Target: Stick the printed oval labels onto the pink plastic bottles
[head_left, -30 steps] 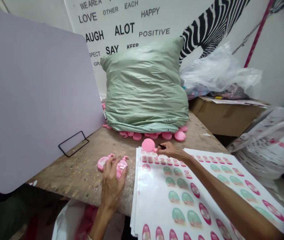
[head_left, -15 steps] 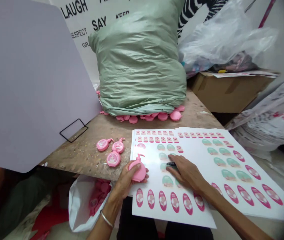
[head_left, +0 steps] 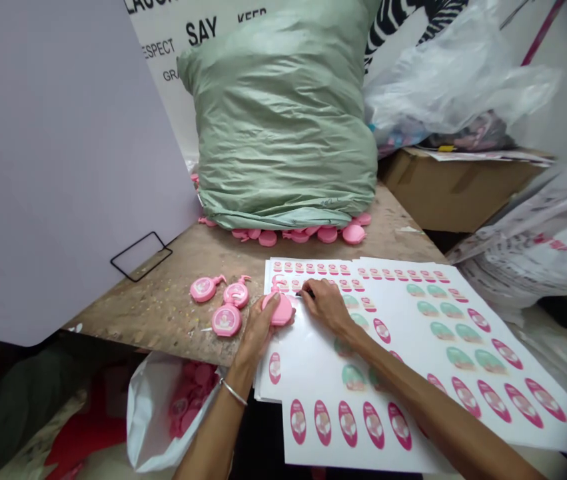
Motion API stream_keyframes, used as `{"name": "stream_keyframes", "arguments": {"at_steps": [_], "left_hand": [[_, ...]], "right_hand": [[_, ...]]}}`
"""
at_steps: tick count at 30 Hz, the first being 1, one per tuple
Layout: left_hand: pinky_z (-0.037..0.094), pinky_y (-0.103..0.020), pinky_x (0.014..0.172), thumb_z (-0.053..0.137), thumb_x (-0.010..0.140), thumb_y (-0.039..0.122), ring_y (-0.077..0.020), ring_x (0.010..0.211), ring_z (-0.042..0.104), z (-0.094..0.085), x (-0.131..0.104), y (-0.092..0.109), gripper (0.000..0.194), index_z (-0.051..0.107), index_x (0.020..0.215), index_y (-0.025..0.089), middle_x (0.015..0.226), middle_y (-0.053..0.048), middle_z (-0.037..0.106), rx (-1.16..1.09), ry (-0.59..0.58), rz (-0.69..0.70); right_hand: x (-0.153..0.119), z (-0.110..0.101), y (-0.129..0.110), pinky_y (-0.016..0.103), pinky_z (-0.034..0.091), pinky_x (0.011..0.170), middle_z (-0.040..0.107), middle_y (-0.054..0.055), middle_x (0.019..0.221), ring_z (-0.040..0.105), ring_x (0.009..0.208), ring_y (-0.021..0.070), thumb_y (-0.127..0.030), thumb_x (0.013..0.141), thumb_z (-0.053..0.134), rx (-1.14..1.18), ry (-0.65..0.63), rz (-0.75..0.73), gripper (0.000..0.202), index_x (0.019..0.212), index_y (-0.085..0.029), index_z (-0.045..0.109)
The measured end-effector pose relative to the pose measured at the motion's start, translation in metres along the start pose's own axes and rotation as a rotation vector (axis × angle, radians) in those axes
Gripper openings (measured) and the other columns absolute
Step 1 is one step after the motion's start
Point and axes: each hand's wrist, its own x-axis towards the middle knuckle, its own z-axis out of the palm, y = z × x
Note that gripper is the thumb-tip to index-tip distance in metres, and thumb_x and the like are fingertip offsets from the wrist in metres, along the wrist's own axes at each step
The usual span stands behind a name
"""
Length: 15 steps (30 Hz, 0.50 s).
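The person's left hand (head_left: pixel 257 325) grasped a pink bottle (head_left: pixel 279 310), its pump end pointing away, over the left edge of a printed sticker sheet (head_left: pixel 308 360). The right hand (head_left: pixel 326 301) was curled around a slim dark tool (head_left: pixel 306 293), with the tip just beside the bottle; whether the two touched could not be told. Under the right forearm, the sheets bore rows of pink and green labels.

Left of the held bottle, three labelled bottles (head_left: pixel 226 321) lay close together on the worn surface (head_left: pixel 138 320), near a black wire frame (head_left: pixel 141 257). Farther back, a plump green sack (head_left: pixel 288 133) rested with more pink pieces (head_left: pixel 327 235) showing along its lower edge. Below the surface's front edge, a white bag (head_left: pixel 146 433) held pink items. A cardboard box (head_left: pixel 463 193) stood at the right, plastic bags (head_left: pixel 443 93) piled on it.
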Motion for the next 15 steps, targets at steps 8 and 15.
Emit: {"name": "stream_keyframes", "arguments": {"at_steps": [8,15], "left_hand": [[0.060,-0.029,0.059,0.071,0.076,0.042,-0.0238,0.081,0.070,-0.010,0.008,-0.002,0.043,0.058,0.105,0.013,0.104,-0.015,0.065,0.033,-0.081,-0.078],[0.059,-0.029,0.060,0.068,0.079,0.039,-0.0237,0.081,0.070,-0.012,0.011,-0.001,0.040,0.057,0.106,0.013,0.108,-0.015,0.064,0.055,-0.109,-0.095]], "right_hand": [[-0.012,0.013,0.003,0.033,0.030,0.075,0.064,0.007,0.083,0.050,0.082,0.0215,-0.025,0.091,0.042,-0.066,0.031,-0.025,0.019,0.081,-0.019,0.056],[-0.009,0.015,0.007,0.030,0.032,0.070,0.061,0.003,0.072,0.051,0.074,0.0187,-0.023,0.087,0.047,-0.015,0.031,-0.010,0.014,0.075,-0.021,0.054]]}}
